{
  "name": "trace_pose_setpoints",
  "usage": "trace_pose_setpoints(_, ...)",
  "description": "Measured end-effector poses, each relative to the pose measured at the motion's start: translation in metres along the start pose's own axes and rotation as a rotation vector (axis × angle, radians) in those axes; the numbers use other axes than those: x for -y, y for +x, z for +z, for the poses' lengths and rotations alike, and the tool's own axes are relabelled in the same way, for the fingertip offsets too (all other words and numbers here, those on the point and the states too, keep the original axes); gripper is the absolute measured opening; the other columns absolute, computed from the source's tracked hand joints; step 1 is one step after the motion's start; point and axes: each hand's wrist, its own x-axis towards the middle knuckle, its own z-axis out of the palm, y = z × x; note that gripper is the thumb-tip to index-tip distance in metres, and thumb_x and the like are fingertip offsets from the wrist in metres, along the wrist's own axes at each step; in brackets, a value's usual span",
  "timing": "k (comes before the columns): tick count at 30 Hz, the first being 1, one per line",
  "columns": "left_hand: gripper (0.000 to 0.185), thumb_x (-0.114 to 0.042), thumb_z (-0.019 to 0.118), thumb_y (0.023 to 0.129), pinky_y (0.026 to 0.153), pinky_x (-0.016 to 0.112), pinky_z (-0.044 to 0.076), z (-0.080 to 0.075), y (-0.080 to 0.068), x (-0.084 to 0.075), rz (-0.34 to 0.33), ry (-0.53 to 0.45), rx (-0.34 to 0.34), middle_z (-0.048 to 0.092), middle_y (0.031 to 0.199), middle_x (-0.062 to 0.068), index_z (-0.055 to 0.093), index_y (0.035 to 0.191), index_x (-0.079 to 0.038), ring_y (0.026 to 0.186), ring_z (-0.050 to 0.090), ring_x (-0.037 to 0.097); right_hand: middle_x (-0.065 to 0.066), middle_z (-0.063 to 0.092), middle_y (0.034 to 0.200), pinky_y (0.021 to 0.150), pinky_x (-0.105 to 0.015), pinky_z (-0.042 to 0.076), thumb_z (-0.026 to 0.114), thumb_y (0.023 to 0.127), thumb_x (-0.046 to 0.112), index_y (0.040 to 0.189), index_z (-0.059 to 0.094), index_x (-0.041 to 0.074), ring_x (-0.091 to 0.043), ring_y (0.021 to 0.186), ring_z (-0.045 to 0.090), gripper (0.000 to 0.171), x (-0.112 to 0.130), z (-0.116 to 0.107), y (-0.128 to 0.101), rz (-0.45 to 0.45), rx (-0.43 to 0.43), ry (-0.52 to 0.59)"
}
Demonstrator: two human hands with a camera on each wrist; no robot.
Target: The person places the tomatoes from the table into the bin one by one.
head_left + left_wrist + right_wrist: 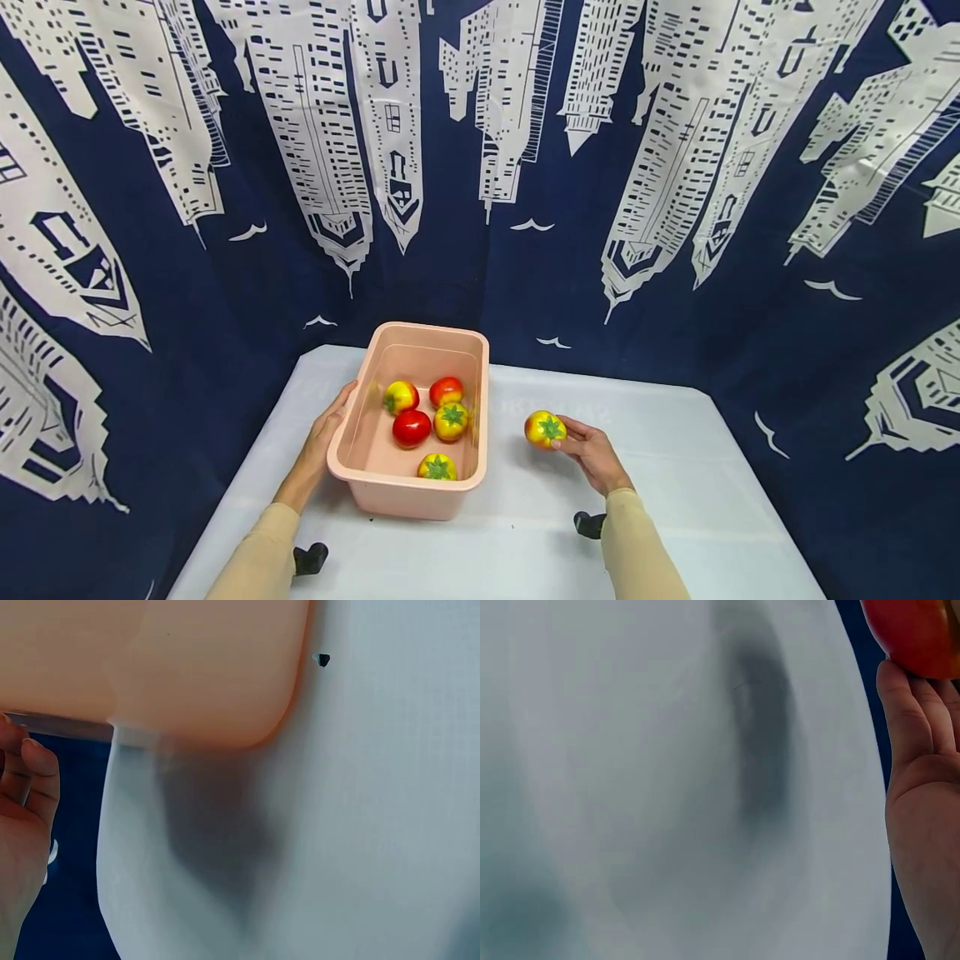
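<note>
My right hand [588,452] pinches a red-and-yellow tomato [545,429] with a green star-shaped top, held over the table right of a pink bin [408,493]. In the right wrist view, the fingertips meet the red side of this tomato [915,637]. My left hand [321,442] lies along the bin's left outer side, fingertips near the rim. From the left wrist, the fingers of that hand [34,776] show beside the bin wall [195,667]. Inside the bin lie several tomatoes, among them a plain red one [412,428] and a yellow one [437,467] by the front wall.
A white-covered table [540,550] carries the bin. Behind it and at both sides hangs a navy cloth [517,292] printed with white buildings. Dark small devices [310,559] sit at both wrists.
</note>
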Motion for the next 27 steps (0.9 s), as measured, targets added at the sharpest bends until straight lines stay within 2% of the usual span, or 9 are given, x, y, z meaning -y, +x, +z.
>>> trace_pose_setpoints(10,0.051,-0.018,0.025,0.104,0.104,0.004,0.023,-0.002,-0.001,0.0,-0.026,0.002,-0.009,0.016,0.162,0.019,0.025,0.154,-0.007,0.134,0.029,-0.013,-0.015,0.051,0.145,0.094,-0.022,0.051,0.071,0.084,0.004,0.142,0.048,0.004,-0.012,0.115,0.06,0.063,0.026,0.015,0.007,-0.017,0.047,0.008)
trace_pose_setpoints(18,0.052,-0.02,0.024,0.105,0.103,0.003,0.023,-0.002,-0.002,0.003,-0.03,-0.015,0.013,0.012,0.162,0.019,0.022,0.155,-0.007,0.133,0.028,-0.013,-0.018,0.05,0.145,0.093,-0.022,0.051,0.069,0.084,0.0,0.142,0.047,0.0,-0.009,0.113,0.061,0.062,0.056,0.032,0.014,-0.091,0.122,-0.002)
trace_pose_setpoints(22,0.052,-0.019,0.023,0.104,0.104,0.004,0.022,-0.001,-0.001,0.006,-0.006,-0.026,0.007,0.013,0.162,0.021,0.022,0.154,-0.004,0.134,0.029,-0.013,-0.018,0.049,0.146,0.094,-0.024,0.05,0.069,0.084,0.0,0.142,0.047,0.001,-0.012,0.118,0.059,0.062,0.073,0.045,0.017,-0.099,0.147,-0.008)
trace_pose_setpoints(27,0.053,-0.025,0.025,0.105,0.103,0.003,0.022,-0.002,0.0,0.004,-0.045,-0.017,-0.002,0.013,0.163,0.016,0.023,0.155,-0.01,0.133,0.028,-0.014,-0.016,0.051,0.145,0.097,-0.026,0.05,0.071,0.082,0.0,0.141,0.049,0.003,-0.019,0.124,0.056,0.063,0.082,0.062,0.02,-0.105,0.167,-0.031)
